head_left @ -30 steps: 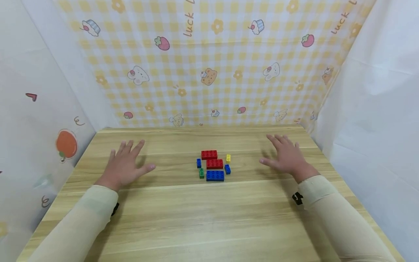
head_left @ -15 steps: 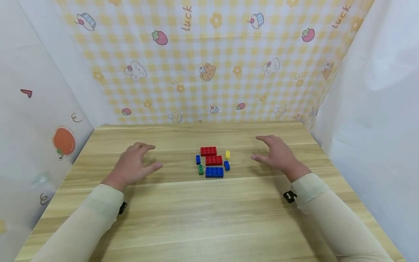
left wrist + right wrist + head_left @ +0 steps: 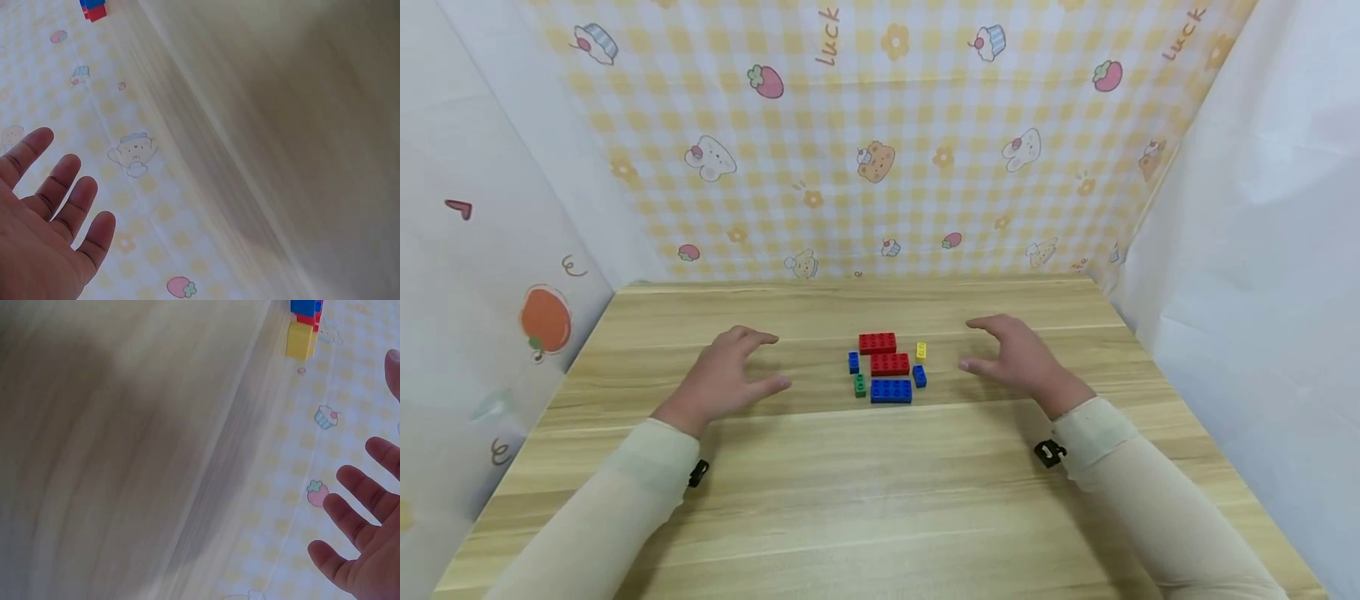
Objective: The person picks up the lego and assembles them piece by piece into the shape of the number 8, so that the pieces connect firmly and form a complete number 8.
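Toy building bricks lie grouped at the middle of the table in the head view. Two long red bricks, the back one (image 3: 877, 343) and the front one (image 3: 890, 364), lie behind a long blue brick (image 3: 891, 391). Small bricks flank them: a blue one (image 3: 853, 362) and a green one (image 3: 860, 385) on the left, a yellow one (image 3: 921, 352) and another blue one (image 3: 920, 376) on the right. My left hand (image 3: 722, 379) is held left of the group, thumb and fingers apart, holding nothing. On the other side my right hand (image 3: 1018, 362) is likewise empty, nearest the yellow brick (image 3: 300, 340).
The bricks sit on a wooden table (image 3: 880, 500). A yellow checked cloth (image 3: 955, 108) hangs behind its back edge, with white cloth (image 3: 1262, 250) along the sides. A small black device (image 3: 1049, 453) shows at the right wrist, another (image 3: 697, 472) at the left.
Both hands have moved inward toward the bricks, and their spread fingers have drawn together and bent a little. The bricks keep their arrangement; the head view has tilted slightly.
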Demonstrator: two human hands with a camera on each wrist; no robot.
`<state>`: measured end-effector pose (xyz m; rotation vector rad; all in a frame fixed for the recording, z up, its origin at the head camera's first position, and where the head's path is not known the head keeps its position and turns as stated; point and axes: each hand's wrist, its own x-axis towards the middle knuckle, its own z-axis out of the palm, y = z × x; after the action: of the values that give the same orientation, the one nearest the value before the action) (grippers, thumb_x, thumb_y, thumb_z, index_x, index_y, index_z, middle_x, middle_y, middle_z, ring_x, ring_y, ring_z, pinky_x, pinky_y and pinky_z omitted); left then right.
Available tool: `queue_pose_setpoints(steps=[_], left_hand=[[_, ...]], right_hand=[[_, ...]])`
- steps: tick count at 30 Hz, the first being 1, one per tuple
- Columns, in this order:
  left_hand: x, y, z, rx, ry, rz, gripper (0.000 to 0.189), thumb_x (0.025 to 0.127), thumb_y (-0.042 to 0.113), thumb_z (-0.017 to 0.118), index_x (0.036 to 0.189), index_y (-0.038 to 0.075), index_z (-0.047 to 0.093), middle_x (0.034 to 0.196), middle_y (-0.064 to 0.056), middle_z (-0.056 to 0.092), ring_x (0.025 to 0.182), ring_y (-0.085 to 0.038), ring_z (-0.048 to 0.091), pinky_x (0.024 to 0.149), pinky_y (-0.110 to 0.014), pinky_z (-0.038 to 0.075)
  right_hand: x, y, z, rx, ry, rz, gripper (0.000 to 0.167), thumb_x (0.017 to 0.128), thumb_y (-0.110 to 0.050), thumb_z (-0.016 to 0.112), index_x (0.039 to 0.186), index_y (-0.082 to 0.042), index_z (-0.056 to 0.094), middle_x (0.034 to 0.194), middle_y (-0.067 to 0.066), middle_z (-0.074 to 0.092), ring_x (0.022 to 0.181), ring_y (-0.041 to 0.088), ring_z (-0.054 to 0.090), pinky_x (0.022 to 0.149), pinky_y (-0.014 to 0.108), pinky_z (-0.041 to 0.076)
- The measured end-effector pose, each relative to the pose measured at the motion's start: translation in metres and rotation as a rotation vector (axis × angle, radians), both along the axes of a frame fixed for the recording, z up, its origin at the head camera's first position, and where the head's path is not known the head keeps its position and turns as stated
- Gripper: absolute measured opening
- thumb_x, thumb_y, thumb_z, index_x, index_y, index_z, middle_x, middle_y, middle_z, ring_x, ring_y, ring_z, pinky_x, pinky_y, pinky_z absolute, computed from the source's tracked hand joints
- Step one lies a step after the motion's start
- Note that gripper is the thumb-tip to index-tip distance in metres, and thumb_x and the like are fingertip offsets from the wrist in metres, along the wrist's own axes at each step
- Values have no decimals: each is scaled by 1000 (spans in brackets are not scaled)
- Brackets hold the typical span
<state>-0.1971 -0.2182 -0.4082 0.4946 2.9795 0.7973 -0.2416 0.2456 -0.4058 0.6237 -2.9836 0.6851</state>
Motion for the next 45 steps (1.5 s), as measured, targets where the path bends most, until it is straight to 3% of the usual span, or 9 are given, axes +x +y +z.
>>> queue_pose_setpoints(steps=[21, 31, 37, 45], left_hand=[[-3, 42, -11, -19, -15, -58, 65, 95, 47, 77, 144, 8, 61, 142, -17, 58, 131, -41, 55, 110, -62, 43], [-6, 55, -11, -28, -29, -76, 64, 95, 47, 76, 144, 9, 62, 144, -17, 57, 134, -41, 53, 112, -64, 41], [-7, 60, -12, -24, -32, -87, 64, 95, 47, 75, 144, 8, 62, 142, -17, 58, 132, -40, 54, 110, -62, 43], [-7, 66, -11, -21, -44, -107, 64, 96, 47, 75, 145, 8, 61, 142, -16, 58, 132, -39, 54, 111, -63, 42]], right_hand=[[3, -48, -7, 11, -26, 100, 62, 86, -37, 89, 138, -9, 68, 131, 16, 67, 122, 35, 62, 106, 54, 50], [5, -67, -9, 37, -49, 137, 46, 87, -34, 88, 126, -12, 76, 116, 9, 68, 107, 30, 62, 94, 46, 53], [5, -77, -10, 99, -89, 138, 44, 87, -37, 88, 124, -15, 78, 108, 3, 67, 94, 20, 56, 85, 37, 51], [5, -88, -12, 183, -97, 180, 38, 87, -37, 89, 117, -15, 80, 93, 0, 63, 79, 18, 50, 70, 32, 43]])
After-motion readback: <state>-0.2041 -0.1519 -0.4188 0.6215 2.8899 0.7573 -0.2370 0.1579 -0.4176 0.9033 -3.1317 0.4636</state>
